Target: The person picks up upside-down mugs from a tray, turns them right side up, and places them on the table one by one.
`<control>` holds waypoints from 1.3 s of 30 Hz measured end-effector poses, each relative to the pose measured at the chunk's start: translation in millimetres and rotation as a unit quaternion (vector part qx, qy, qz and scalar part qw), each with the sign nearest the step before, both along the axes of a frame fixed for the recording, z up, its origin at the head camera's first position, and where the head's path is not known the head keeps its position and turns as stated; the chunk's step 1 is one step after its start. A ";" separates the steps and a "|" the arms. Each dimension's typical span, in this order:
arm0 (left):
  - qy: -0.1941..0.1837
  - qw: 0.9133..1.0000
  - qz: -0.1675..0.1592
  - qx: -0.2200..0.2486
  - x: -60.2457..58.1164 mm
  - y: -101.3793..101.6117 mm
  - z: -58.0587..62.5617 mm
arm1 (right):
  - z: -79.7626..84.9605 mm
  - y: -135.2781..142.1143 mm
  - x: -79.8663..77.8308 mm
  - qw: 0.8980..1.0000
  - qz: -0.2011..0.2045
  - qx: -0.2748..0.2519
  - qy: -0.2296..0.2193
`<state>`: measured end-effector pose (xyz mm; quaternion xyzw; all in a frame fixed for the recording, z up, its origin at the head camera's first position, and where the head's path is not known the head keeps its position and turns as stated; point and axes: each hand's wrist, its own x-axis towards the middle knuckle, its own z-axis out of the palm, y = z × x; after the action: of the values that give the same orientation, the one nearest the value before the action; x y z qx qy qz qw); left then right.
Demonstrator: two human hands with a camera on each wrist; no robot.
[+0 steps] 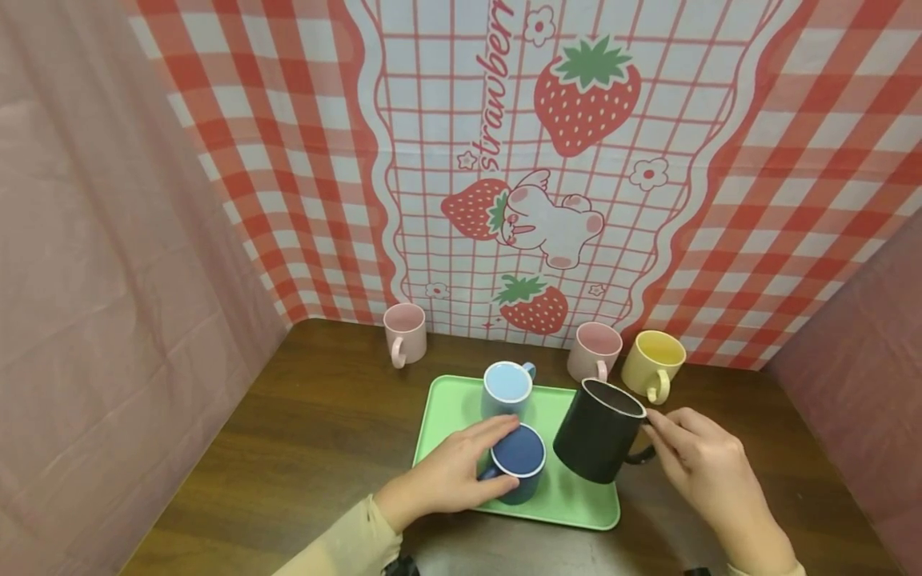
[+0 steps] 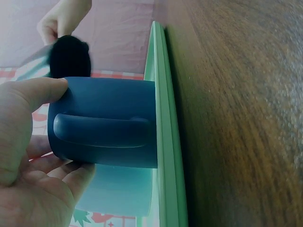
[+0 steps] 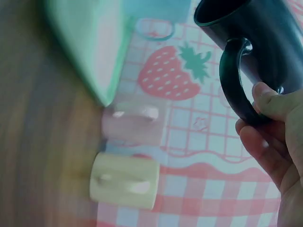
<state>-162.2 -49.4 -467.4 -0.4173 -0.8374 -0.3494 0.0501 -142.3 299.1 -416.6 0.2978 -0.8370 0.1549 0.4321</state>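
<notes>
My left hand (image 1: pixel 450 472) holds a navy blue mug (image 1: pixel 520 456) near its rim, thumb on one side and fingers on the other. That mug stands upright on a light green tray (image 1: pixel 446 404), its handle (image 2: pixel 102 130) turned toward the left hand. Pinched by its handle, a tilted black mug (image 1: pixel 594 436) is raised over the right part of the tray by my right hand (image 1: pixel 709 464). Behind the navy mug, a light blue mug (image 1: pixel 507 386) sits on the tray with its handle at the back right.
Along the back of the brown wooden table (image 1: pixel 288 416) stand a pink mug (image 1: pixel 412 340) at left, another pink mug (image 1: pixel 592 356) and a yellow mug (image 1: pixel 648 370) at right. A strawberry-print cloth (image 1: pixel 432 104) hangs behind, with pink curtains (image 1: pixel 108 280) at the sides.
</notes>
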 end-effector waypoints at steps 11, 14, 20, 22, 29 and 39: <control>-0.005 1.000 -0.010 0.004 -0.6 -0.6 2.0 | 10.3 -31.7 -13.3 0.996 -0.025 -0.072 -0.042; 0.002 1.000 -0.012 0.005 -1.0 -0.3 1.9 | 13.3 -40.1 -15.7 0.994 -0.029 -0.091 -0.049; -0.001 1.000 -0.006 0.005 -1.2 -1.0 1.9 | 16.0 -53.9 -24.6 0.992 -0.052 -0.083 -0.083; -0.002 1.000 -0.003 0.001 -1.0 -1.2 1.6 | 15.6 -56.6 -28.1 0.990 -0.052 -0.084 -0.099; -0.003 1.000 -0.001 -0.005 -0.4 -0.9 1.0 | 9.5 -61.8 -36.4 0.976 -0.039 -0.148 -0.154; -0.015 1.000 0.001 -0.012 -0.4 -1.0 1.8 | -1.4 -74.0 -40.6 0.868 0.008 -0.336 -0.365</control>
<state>-162.5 -50.5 -465.6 -0.4115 -0.8429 -0.3452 0.0327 -182.9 225.0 -418.0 0.0629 -0.8300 0.5280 0.1682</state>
